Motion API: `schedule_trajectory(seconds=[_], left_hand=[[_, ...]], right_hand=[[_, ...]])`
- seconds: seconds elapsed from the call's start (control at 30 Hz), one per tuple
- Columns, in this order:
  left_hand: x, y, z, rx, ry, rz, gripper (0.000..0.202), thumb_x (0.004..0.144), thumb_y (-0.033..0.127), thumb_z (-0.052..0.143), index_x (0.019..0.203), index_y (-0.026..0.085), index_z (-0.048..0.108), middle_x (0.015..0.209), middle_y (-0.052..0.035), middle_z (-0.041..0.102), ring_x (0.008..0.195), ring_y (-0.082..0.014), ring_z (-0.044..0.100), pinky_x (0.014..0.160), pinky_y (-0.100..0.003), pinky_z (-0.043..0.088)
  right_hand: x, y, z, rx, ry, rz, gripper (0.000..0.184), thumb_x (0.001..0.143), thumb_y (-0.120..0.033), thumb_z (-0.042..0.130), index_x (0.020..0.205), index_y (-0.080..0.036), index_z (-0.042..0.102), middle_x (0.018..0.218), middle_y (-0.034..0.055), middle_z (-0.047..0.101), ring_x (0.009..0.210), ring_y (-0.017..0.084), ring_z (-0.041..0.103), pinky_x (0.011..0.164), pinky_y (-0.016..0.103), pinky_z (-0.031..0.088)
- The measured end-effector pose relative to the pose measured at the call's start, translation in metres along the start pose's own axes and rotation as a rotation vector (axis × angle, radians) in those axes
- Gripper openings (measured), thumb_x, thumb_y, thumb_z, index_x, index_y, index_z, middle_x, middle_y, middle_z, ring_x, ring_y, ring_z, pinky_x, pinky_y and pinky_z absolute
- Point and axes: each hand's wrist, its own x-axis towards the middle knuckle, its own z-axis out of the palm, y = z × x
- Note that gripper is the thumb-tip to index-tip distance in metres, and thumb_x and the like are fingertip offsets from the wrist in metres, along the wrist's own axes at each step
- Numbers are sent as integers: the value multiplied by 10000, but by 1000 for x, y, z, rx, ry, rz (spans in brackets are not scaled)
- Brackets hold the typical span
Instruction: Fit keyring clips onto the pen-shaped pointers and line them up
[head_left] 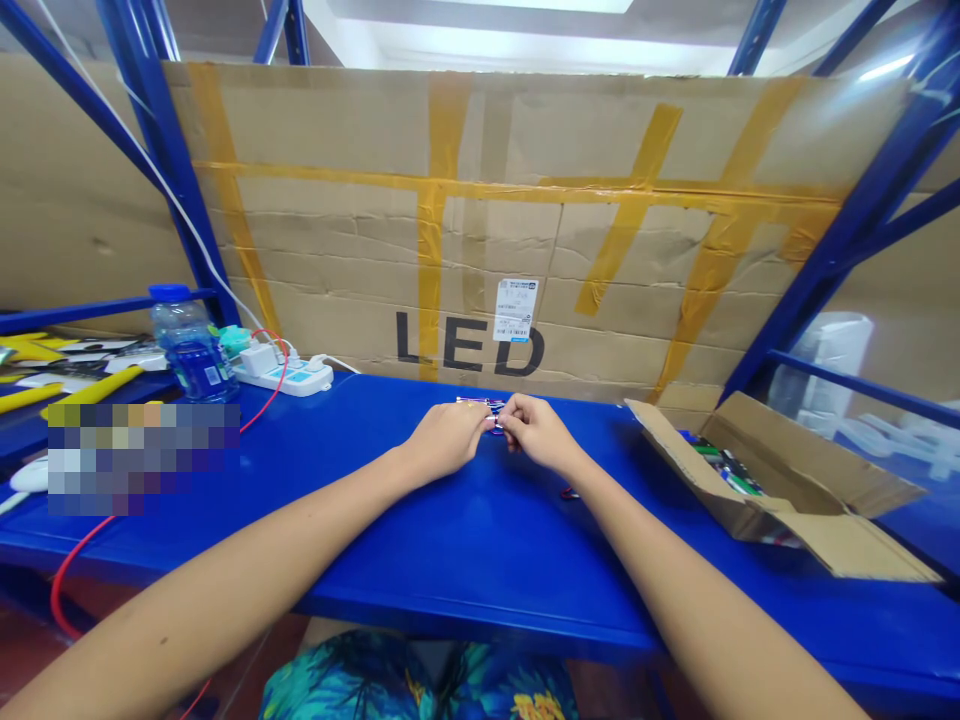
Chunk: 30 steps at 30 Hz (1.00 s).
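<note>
In the head view my left hand [450,437] and my right hand [531,428] meet over the middle of the blue table. Their fingertips are pinched together on a small shiny piece [493,423], silvery with some purple. It is too small and too covered by fingers to name. Just behind the fingertips lie several thin purple-and-white items [480,402], partly hidden by my hands. A small red looped item [569,493] rests on the table beside my right forearm.
An open cardboard box [795,500] with several green, blue and black slim items stands on the right. On the left are a white power strip [289,375], a blue-capped bottle [191,345], a red cable [274,390] and yellow-handled tools [97,392]. Large cardboard [337,250] stands behind.
</note>
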Motion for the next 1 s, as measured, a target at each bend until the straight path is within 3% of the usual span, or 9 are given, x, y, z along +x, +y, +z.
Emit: schedule_trajectory(seconds=[0.17, 0.37, 0.63, 0.9, 1.0], left_hand=[[-3, 2, -2, 138, 3, 50, 241, 959, 228, 390, 959, 144, 616, 955, -110, 694, 893, -266, 656, 735, -373, 501], [-3, 0, 0, 203, 33, 114, 238, 968, 213, 387, 971, 135, 612, 970, -115, 691, 953, -254, 646, 793, -370, 502], [0, 5, 1, 139, 31, 10, 229, 973, 232, 390, 1037, 129, 584, 983, -103, 672, 895, -242, 654, 738, -349, 512], [-4, 2, -3, 114, 78, 68, 229, 977, 239, 387, 1030, 148, 591, 984, -102, 682, 920, -232, 654, 760, -332, 500], [-3, 1, -3, 90, 92, 53, 219, 971, 256, 408, 1019, 152, 596, 969, -91, 685, 899, -224, 656, 746, -320, 494]], right_hand=[[0, -2, -2, 135, -71, 139, 152, 725, -241, 585, 667, -202, 450, 441, -63, 483, 383, 115, 495, 417, 229, 375], [-1, -7, -1, 248, -91, 226, 145, 683, -190, 581, 622, -196, 449, 410, -58, 457, 370, 103, 469, 402, 218, 364], [2, -9, -11, 61, -91, 136, 133, 771, -272, 595, 716, -180, 515, 472, -35, 530, 428, 114, 518, 436, 222, 401], [2, -9, -3, 65, -22, 82, 131, 768, -250, 553, 666, -185, 502, 440, -45, 499, 404, 106, 481, 446, 227, 392], [0, -18, -10, -31, -46, 105, 112, 782, -261, 557, 709, -177, 546, 480, -32, 532, 439, 117, 515, 447, 227, 397]])
